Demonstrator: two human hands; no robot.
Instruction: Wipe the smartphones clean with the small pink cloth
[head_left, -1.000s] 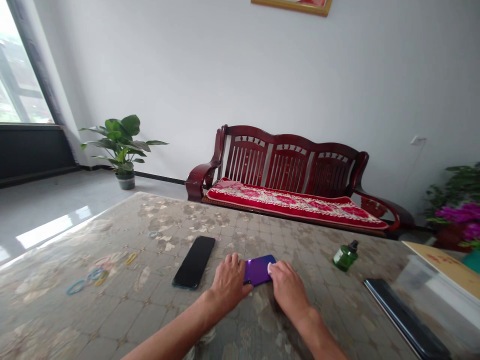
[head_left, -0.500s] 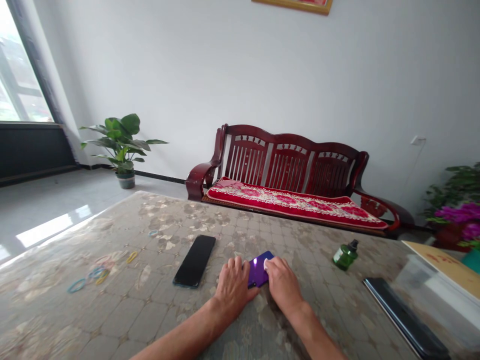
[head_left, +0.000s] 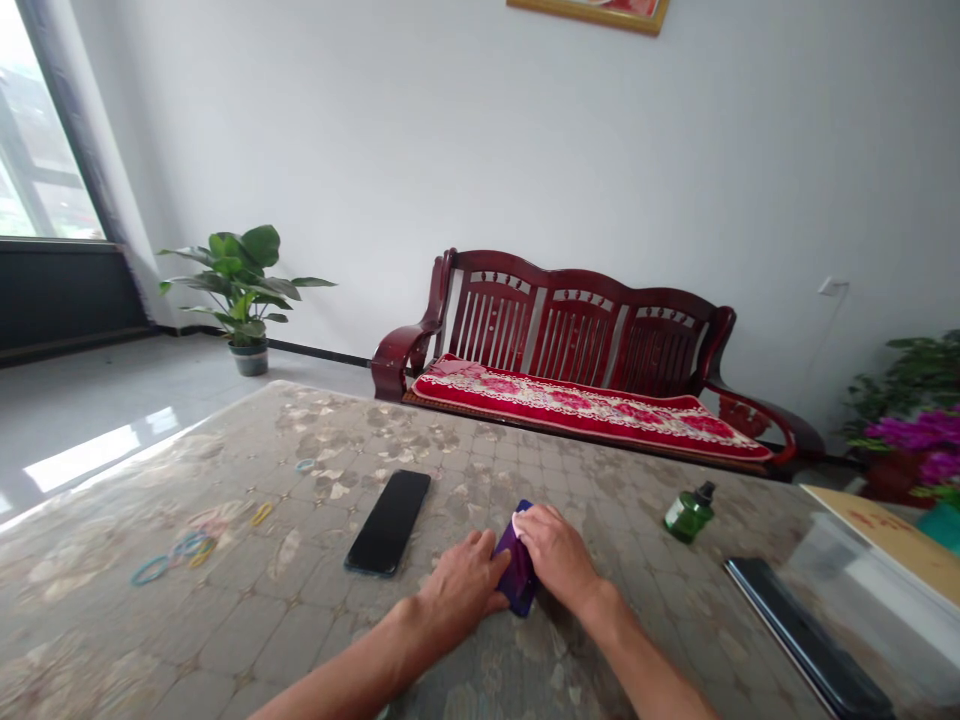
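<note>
Purple phone (head_left: 519,580) tipped up off the surface (head_left: 225,620), flat a second ago | left hand (head_left: 461,590) and right hand (head_left: 553,555) both grasp it, front middle | black phone (head_left: 388,521) just left, lying flat | green bottle (head_left: 688,511) farther right | bench (head_left: 570,350) behind

Bright, even daylight enters from the window (head_left: 34,150) at far left, blown out to white, and leaves a glare patch on the glossy floor (head_left: 82,455). The worktop (head_left: 262,600) shows a soft sheen, with a faint shadow under the right hand (head_left: 553,555). Straight lines bow near the edges. The purple phone (head_left: 519,582) looks slightly smeared, perhaps motion blur.
</note>
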